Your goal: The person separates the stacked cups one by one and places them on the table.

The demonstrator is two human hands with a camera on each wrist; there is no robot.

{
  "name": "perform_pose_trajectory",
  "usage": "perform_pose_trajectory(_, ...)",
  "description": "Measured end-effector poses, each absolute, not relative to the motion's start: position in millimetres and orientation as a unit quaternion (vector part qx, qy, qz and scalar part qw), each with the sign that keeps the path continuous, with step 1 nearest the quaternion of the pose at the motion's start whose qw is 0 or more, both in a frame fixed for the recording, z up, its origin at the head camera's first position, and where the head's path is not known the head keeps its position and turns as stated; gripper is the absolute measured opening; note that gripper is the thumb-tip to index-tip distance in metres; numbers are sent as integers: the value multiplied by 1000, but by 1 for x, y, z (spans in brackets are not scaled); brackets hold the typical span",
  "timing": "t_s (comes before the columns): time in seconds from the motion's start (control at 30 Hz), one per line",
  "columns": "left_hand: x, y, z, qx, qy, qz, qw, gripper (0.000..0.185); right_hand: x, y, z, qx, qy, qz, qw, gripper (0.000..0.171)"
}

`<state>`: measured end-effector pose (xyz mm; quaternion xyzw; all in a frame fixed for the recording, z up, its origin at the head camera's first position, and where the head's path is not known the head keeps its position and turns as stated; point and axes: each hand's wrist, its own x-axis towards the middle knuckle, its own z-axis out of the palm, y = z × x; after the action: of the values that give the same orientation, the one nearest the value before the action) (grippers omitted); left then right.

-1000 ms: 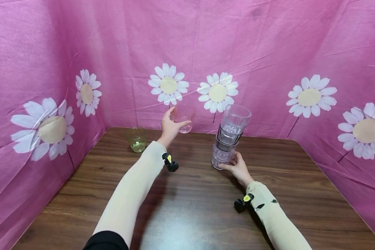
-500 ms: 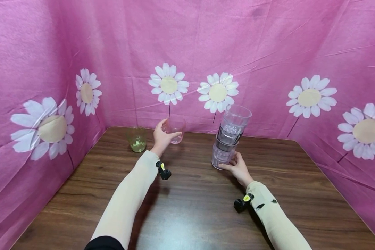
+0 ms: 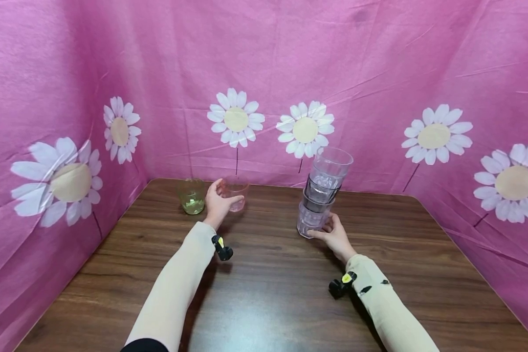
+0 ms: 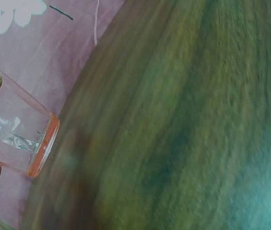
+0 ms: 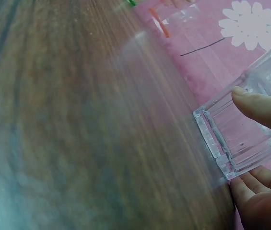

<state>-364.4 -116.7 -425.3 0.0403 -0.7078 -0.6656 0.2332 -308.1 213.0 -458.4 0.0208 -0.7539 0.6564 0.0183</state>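
My left hand [image 3: 217, 204] grips a pink tumbler [image 3: 234, 196] near the table's far edge, thumb on one side and fingers curled round the other, beside a green tumbler [image 3: 192, 196] standing to its left. The pink tumbler sits low over the wooden table [image 3: 264, 293]; from the left wrist view its orange-tinted base [image 4: 43, 145] seems just at the surface, though I cannot tell whether it touches. My right hand [image 3: 336, 235] steadies a stack of clear tumblers [image 3: 323, 191], thumb and fingers pinching the bottom one, probably because the stack leans slightly. In the right wrist view only fingertips [image 5: 260, 108] and the lowest tumbler show; the rest is cut off. Both wrist views blur the tabletop. Pink daisy-printed cloth [image 3: 378, 73] walls the table.
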Motion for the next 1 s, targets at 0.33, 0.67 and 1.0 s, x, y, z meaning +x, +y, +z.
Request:
perform_pose_trajectory(0.33, -365, -127, -437, 45, -694, -681, 229, 81, -309, 214, -458, 24, -755, 656, 17, 76)
perform_pose_trajectory(0.67, -365, -129, -446, 35, -685, -690, 230, 81, -308, 214, -459, 23, -750, 660, 15, 75)
perform_pose_trajectory(1.0, -365, -128, -444, 27, -688, -685, 238, 81, -307, 213, -458, 26, -755, 655, 16, 76)
